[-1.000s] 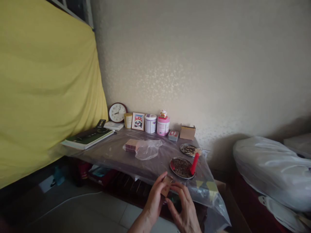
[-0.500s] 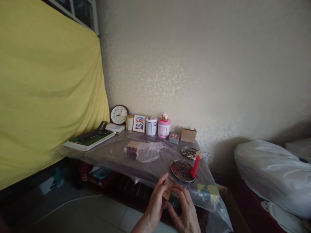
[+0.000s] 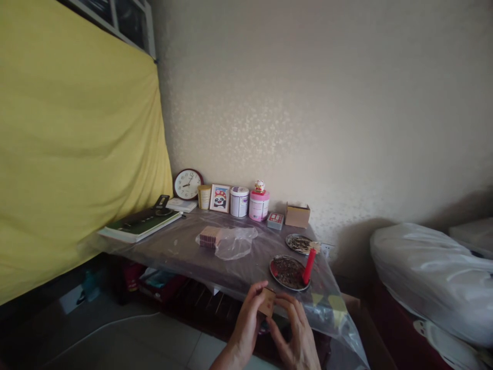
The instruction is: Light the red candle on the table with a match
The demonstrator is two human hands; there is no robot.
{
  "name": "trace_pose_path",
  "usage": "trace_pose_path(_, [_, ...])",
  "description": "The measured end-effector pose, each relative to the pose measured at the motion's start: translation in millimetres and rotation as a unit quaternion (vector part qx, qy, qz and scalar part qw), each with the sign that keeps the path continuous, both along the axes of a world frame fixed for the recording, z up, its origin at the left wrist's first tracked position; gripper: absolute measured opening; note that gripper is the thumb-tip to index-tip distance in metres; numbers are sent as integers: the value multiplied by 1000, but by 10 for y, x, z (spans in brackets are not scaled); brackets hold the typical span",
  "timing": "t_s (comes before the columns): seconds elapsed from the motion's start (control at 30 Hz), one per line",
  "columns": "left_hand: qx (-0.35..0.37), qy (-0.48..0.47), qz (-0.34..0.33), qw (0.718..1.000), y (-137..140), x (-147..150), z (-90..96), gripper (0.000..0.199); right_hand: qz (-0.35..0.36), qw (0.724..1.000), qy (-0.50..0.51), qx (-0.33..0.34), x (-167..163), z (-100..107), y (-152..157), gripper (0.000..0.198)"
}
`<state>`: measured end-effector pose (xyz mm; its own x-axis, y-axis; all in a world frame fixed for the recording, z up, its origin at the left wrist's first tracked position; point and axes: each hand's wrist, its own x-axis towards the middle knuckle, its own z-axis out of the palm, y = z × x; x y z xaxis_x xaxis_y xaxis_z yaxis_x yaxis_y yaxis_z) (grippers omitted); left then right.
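A small tan matchbox is held up in front of the table's near edge. My left hand grips it from the left, thumb and fingers closed around that side. On the other side, my right hand has its curled fingers at the box's right edge and its thumb by the lower corner. Just beyond the hands lies a round metal plate covered in dark burnt bits, with a red candle standing at its right side. Whatever is inside the matchbox is hidden.
A pack of similar boxes lies with a crumpled plastic bag on the plastic-covered table. A second plate holds matchsticks. Along the wall stand a clock, tins and a cardboard box. A book lies left.
The matchbox has turned slightly in my fingers, so its broad face shows more. Both hands have stayed almost in place, and the view has shifted slightly.
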<state>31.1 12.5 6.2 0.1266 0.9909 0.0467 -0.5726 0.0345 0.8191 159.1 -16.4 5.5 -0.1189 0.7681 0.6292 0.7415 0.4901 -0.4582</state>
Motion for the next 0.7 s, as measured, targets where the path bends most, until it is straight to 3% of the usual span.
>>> trace_pose_path(0.1, [8, -22, -22, 999, 0, 2, -17, 28, -13, 999, 37, -4, 42, 20, -2, 25])
trace_pose_path(0.23, [31, -30, -59, 997, -26, -6, 0, 27, -20, 992, 110, -62, 106, 57, -22, 33])
trace_pose_path(0.43, [64, -30, -103, 992, -66, -32, 70, 25, 45, 967, 198, -156, 164, 153, -73, 37])
trace_pose_path(0.53, [71, -31, -120, 990, -48, -39, 55, 28, 78, 957, 220, -171, 174, 164, -78, 35])
trace_pose_path(0.7, [92, -7, -133, 987, -8, -40, -42, 37, 70, 950, 238, -189, 179, 191, -108, 36])
